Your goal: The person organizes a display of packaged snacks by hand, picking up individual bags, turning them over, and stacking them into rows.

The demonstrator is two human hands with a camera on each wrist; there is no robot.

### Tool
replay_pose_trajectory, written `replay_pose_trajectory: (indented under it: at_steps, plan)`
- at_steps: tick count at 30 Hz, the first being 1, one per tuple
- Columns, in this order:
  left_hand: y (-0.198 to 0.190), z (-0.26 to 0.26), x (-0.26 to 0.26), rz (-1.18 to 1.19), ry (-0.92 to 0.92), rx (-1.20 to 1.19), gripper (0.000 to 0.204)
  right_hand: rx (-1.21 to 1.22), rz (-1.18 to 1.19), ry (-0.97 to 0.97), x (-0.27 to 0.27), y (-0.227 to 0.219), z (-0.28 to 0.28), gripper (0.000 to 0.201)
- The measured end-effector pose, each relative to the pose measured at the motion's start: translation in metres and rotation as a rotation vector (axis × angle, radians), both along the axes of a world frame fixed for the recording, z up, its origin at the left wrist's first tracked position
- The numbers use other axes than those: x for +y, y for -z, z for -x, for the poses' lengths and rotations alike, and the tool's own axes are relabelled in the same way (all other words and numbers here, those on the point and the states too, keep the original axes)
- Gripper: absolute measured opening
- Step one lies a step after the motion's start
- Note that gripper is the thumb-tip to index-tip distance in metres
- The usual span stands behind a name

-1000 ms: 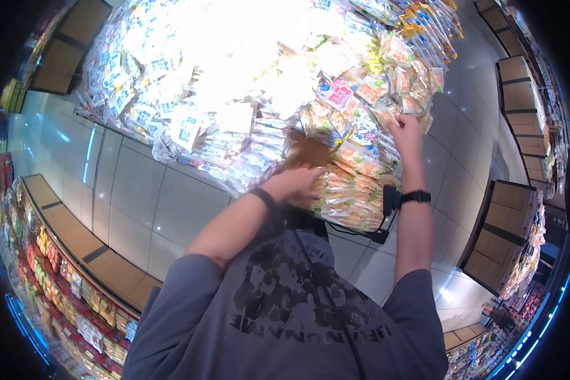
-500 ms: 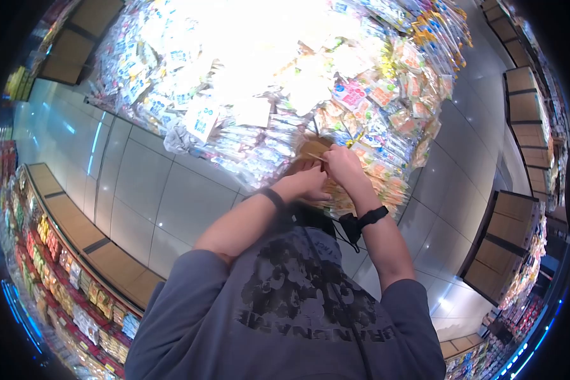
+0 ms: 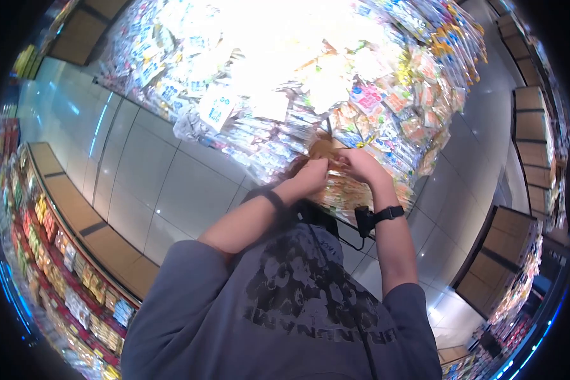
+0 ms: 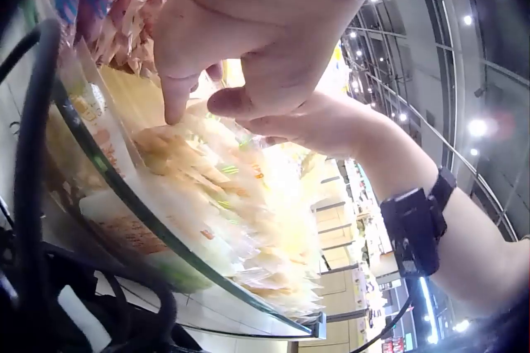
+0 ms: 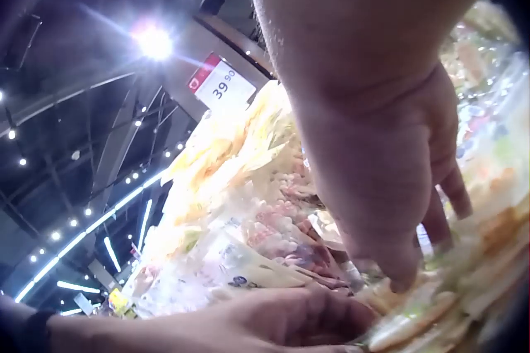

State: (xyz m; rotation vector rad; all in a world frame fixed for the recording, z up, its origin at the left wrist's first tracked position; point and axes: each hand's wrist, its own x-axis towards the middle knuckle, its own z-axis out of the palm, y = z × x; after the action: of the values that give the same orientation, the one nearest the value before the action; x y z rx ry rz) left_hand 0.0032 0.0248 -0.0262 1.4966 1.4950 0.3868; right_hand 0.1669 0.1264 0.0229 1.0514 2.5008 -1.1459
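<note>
Since the first head frame, R hand (image 3: 362, 166) has come in from the bin's (image 3: 135, 103) right side to beside L hand (image 3: 313, 176); L hand stays at the bin's near edge.

Head: both hands are close together over the bin's near edge, fingertips at a brown piece (image 3: 323, 149) and orange pkts (image 3: 351, 194). Glare washes out the bin's far part. Pink pkt (image 3: 367, 99) lies in the bin, farther in than my hands. Black cam (image 3: 364, 220) on R wrist, just outside the bin's near edge. Shelves (image 3: 76, 253) stand well left of the bin.

L wrist: L index reaches down to pkts inside the bin's glass edge (image 4: 170, 237), thumb near it; R hand is just behind. Can't tell if L grips one.

R wrist: R fingers point down among the bin's pkts, thumb apart from them; L hand is alongside w/ fingers bent at the pkts. Whether R holds any, can't tell. Price sign (image 5: 222, 84), "39 90", is above the bin's pile.
</note>
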Motion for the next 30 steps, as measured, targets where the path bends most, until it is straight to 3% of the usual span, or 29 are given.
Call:
replay_pose_trajectory:
  at_steps: [2, 4, 6, 7, 10, 11, 12, 13, 14, 16, 18, 20, 22, 26, 28, 30]
  plan:
    - [-0.001, -0.001, 0.001, 0.017, -0.065, 0.04, 0.039, -0.145, -0.052, 0.018, -0.004, -0.001, -0.001, 0.019]
    - [-0.007, -0.006, 0.004, 0.086, -0.299, -0.053, 0.042, -0.193, -0.137, -0.069, -0.01, 0.003, -0.005, 0.018]
    - [-0.003, -0.003, 0.009, 0.107, -0.244, -0.05, 0.04, -0.044, -0.371, -0.049, -0.026, 0.012, -0.004, 0.017]
    - [0.003, -0.003, 0.013, 0.111, -0.18, -0.058, 0.039, -0.205, -0.396, -0.018, -0.034, 0.015, 0.003, 0.016]
    - [0.003, -0.003, 0.027, 0.124, -0.041, -0.102, 0.042, -0.262, -0.516, 0.041, -0.05, 0.016, 0.01, 0.018]
    - [0.003, -0.001, 0.031, 0.074, 0.126, -0.028, 0.043, -0.276, -0.52, 0.064, -0.046, 0.014, 0.008, 0.018]
    - [0.003, -0.001, 0.034, 0.025, 0.284, 0.047, 0.043, -0.286, -0.335, 0.06, -0.037, 0.012, 0.008, 0.019]
    - [0.002, -0.004, 0.033, 0.001, 0.187, 0.042, 0.046, -0.288, -0.148, 0.05, -0.029, 0.007, 0.007, 0.021]
    - [0.002, -0.006, 0.032, -0.001, 0.191, 0.042, 0.046, -0.289, -0.15, 0.054, -0.021, -0.001, 0.001, 0.021]
    - [-0.03, -0.008, 0.03, 0.179, 0.091, 0.047, 0.049, 0.22, 0.139, 0.494, -0.007, -0.021, -0.023, 0.029]
    - [0.012, -0.016, 0.023, 0.126, 0.048, 0.054, 0.05, 0.275, 0.02, 0.723, 0.025, -0.001, -0.053, 0.034]
    - [0.026, -0.022, 0.024, 0.069, 0.01, 0.061, 0.051, 0.13, -0.422, 0.971, 0.047, 0.011, -0.081, 0.034]
    - [0.019, -0.024, 0.026, 0.237, 0.029, 0.053, 0.053, -0.126, -0.703, 1.003, 0.065, 0.015, -0.103, 0.048]
    - [0.02, -0.022, 0.029, 0.219, 0.087, 0.061, 0.055, -0.206, -0.704, 1.079, 0.091, 0.022, -0.123, 0.064]
    - [0.023, -0.019, 0.025, 0.08, 0.131, -0.174, 0.057, -0.272, -0.628, 1.111, 0.098, 0.021, -0.125, 0.074]
    - [0.015, -0.015, 0.029, 0.159, 0.154, -0.156, 0.057, -0.223, -0.647, 1.097, 0.102, 0.032, -0.13, 0.074]
